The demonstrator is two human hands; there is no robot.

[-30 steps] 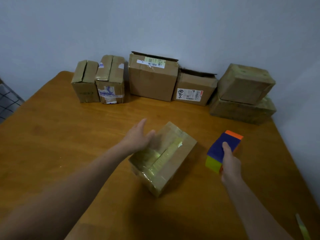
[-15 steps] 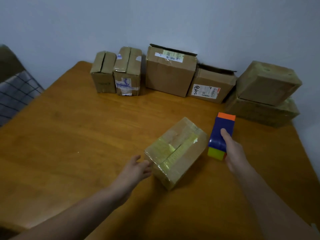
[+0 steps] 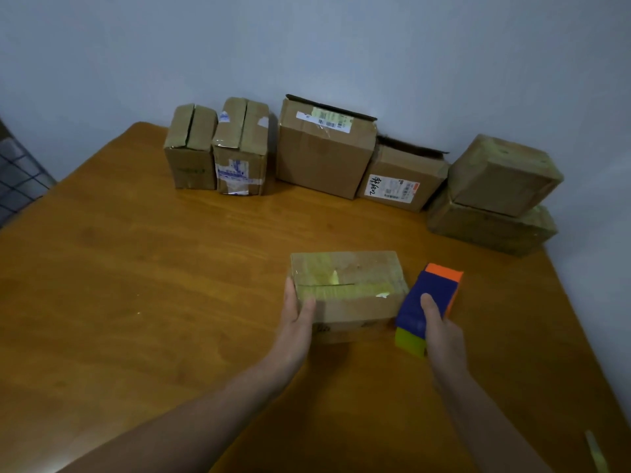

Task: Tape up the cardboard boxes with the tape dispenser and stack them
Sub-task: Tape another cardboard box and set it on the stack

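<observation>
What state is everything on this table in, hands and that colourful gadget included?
Near box: flaps down, tape on top.
Left hand: grips near box's left end.
Right hand: holds tape dispenser beside near box.
Leftmost box, its neighbour: flaps down, seams showing.
Large box: back flap raised.
Labelled box: flap raised.
Top box: stacked on bottom box, both taped.

Left half of table is open, wide lane up to the back. Back edge blocked: four boxes in a row against the wall, two-box stack at right. Centre box has left hand gripping one end, tape dispenser just beside the other. Open strip behind it.
</observation>
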